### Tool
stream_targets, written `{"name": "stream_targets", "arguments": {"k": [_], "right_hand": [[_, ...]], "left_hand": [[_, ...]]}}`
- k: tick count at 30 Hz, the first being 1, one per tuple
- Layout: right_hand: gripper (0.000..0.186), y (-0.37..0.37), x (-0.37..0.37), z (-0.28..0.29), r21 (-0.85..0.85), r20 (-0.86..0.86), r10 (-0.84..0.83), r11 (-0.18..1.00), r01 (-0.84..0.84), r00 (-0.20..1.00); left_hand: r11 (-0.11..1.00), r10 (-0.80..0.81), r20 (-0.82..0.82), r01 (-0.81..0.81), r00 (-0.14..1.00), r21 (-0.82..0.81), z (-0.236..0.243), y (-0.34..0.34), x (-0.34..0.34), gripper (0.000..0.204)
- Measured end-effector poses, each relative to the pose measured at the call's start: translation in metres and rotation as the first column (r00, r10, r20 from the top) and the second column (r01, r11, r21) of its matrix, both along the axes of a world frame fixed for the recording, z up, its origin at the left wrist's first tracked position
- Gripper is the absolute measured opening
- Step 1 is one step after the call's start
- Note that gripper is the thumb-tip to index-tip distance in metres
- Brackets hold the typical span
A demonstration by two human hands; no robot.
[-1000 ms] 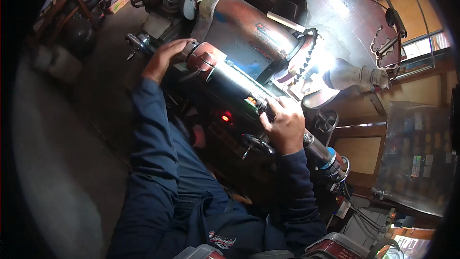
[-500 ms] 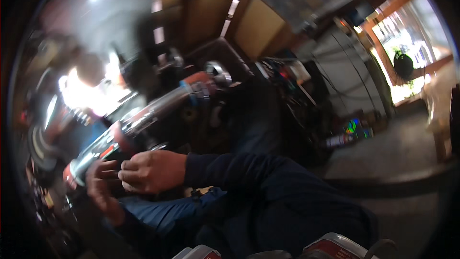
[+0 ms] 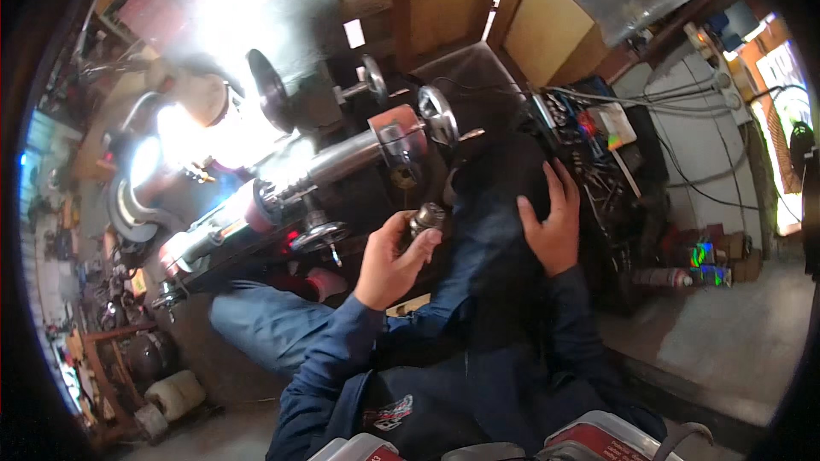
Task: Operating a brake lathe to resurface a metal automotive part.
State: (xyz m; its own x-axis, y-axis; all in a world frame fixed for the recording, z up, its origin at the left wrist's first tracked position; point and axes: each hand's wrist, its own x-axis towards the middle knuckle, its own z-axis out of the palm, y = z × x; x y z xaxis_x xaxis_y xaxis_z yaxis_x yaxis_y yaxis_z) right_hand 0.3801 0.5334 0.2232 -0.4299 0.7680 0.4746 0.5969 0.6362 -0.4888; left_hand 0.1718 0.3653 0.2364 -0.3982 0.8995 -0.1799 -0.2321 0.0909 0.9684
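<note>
My left hand [image 3: 393,261] is closed round a stubby cylindrical metal part [image 3: 427,218], gripped between thumb and fingers above my lap. The part looks dark and shiny, with a ridged body; its exact kind does not show. My right hand [image 3: 553,220] is empty, thumb and fingers spread, over the right side of my lap and nearest the tools on that side. Ahead and to the left runs a small metal lathe [image 3: 346,160] with red-painted ends. A chrome handwheel [image 3: 438,117] sits at its right end, close beyond the held part.
A bright lamp [image 3: 145,162] glares at the left, behind the lathe. On the right lies a pile of hand tools [image 3: 589,172] with cables hanging past it. A spray can [image 3: 662,277] lies on the floor at the right. A white plastic jug [image 3: 175,396] stands lower left.
My hands were close together by the lathe's left end. They have moved right and apart, the left now showing the metal part, the right spread open. The view has turned left.
</note>
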Motion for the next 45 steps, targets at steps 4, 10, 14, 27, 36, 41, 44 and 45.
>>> {"name": "stream_targets", "arguments": {"k": [4, 10, 14, 27, 36, 41, 44, 45], "right_hand": [[0.063, 0.018, 0.019, -0.030, -0.405, -0.098, 0.072, 0.908, -0.106, 0.993], [0.049, 0.032, 0.018, -0.037, -0.241, -0.030, -0.053, 0.969, 0.044, 0.998], [0.039, 0.034, 0.019, -0.047, -0.044, 0.061, -0.148, 0.988, 0.151, 0.987], [0.018, 0.042, 0.026, -0.006, -0.281, 0.205, -0.008, 0.957, 0.066, 0.979], [0.025, 0.016, 0.015, -0.019, 0.022, 0.359, -0.141, 0.990, 0.142, 0.923], [0.027, 0.020, 0.014, -0.044, 0.164, 0.324, -0.300, 0.952, 0.259, 0.897], [0.031, 0.029, 0.016, -0.048, 0.145, 0.350, -0.383, 0.924, 0.354, 0.855], [0.033, 0.033, 0.018, -0.050, 0.147, 0.365, -0.417, 0.909, 0.391, 0.832]], "left_hand": [[0.997, 0.038, -0.190, -0.051, 0.981, -0.065, -0.003, 0.001, 0.001, 0.028], [0.990, 0.117, -0.456, -0.140, 0.882, -0.016, -0.003, 0.002, 0.001, 0.031], [0.992, 0.096, -0.399, -0.120, 0.912, -0.037, -0.008, -0.004, -0.004, 0.029], [0.990, 0.065, 0.334, -0.103, 0.940, 0.097, -0.019, -0.028, -0.026, 0.039], [0.949, 0.192, 0.074, -0.204, 0.979, 0.238, -0.003, -0.109, -0.129, 0.029], [0.838, 0.495, 0.017, -0.483, 0.869, 0.253, -0.016, -0.177, -0.164, 0.046], [0.805, 0.559, 0.046, -0.555, 0.828, 0.211, -0.028, -0.185, -0.167, 0.043], [0.779, 0.592, 0.072, -0.593, 0.802, 0.203, -0.032, -0.179, -0.164, 0.042]]}}
